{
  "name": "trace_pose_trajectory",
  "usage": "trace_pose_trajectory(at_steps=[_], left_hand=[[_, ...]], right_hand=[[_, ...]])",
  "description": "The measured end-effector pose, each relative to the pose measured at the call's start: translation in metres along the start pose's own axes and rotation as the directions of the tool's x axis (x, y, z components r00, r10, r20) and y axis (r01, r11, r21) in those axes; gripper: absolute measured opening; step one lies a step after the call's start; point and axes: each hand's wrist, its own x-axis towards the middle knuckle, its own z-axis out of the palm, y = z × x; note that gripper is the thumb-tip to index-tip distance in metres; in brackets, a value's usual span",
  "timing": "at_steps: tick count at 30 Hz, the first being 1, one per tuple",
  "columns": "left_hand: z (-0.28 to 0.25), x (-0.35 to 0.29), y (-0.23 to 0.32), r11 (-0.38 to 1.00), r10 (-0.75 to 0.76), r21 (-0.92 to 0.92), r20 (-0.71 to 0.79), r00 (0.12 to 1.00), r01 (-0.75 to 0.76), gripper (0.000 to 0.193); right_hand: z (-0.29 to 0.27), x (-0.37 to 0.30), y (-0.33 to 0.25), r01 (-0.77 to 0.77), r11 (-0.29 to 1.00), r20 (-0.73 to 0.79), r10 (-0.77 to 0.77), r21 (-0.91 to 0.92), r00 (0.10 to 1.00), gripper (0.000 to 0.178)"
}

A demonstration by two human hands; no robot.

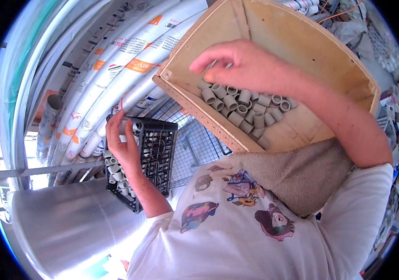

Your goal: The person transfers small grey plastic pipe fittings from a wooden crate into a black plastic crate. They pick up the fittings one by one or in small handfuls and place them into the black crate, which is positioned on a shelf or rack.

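Head: right hand (240, 66) above grey couplings (258, 119) — left hand (124, 143) at crate (160, 125).

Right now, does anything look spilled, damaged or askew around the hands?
Nothing clearly stands out: the grey tubular pieces are jumbled but lie inside the wooden box, others sit in the black crate, and no damage shows.

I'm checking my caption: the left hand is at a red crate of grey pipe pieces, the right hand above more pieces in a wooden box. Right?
Not quite: the head view shows a black crate, not red. The left hand is at it, the right hand above grey pieces in the wooden box.
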Motion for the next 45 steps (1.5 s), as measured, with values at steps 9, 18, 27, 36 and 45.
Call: trace_pose_trajectory(at_steps=[9, 18, 27, 36, 45], left_hand=[[-0.019, -0.106, -0.182, 0.899, -0.356, 0.325, 0.154, 0.922, 0.293, 0.029], [-0.004, -0.087, -0.135, 0.919, -0.228, 0.324, -0.032, 0.973, 0.226, 0.029], [0.008, -0.06, -0.095, 0.959, -0.238, 0.155, -0.02, 0.971, 0.239, 0.027], [0.021, -0.03, -0.036, 0.979, -0.171, -0.116, -0.031, 0.985, 0.167, 0.024], [0.011, 0.001, 0.049, 0.922, -0.071, -0.385, -0.036, 0.997, 0.052, 0.038]], right_hand=[[-0.029, 0.018, 0.081, -0.251, 0.845, 0.085, 0.327, -0.473, 0.941, 0.034], [-0.001, 0.001, 0.148, -0.352, 0.776, 0.225, 0.525, -0.524, 0.821, 0.049], [0.008, 0.003, 0.16, -0.681, 0.725, 0.199, 0.686, -0.101, 0.7, 0.046], [-0.005, 0.016, 0.125, -0.674, 0.739, 0.117, 0.671, -0.017, 0.733, 0.034], [-0.012, 0.016, 0.026, -0.022, 0.998, -0.012, 0.021, -0.052, 1.0, 0.024]])
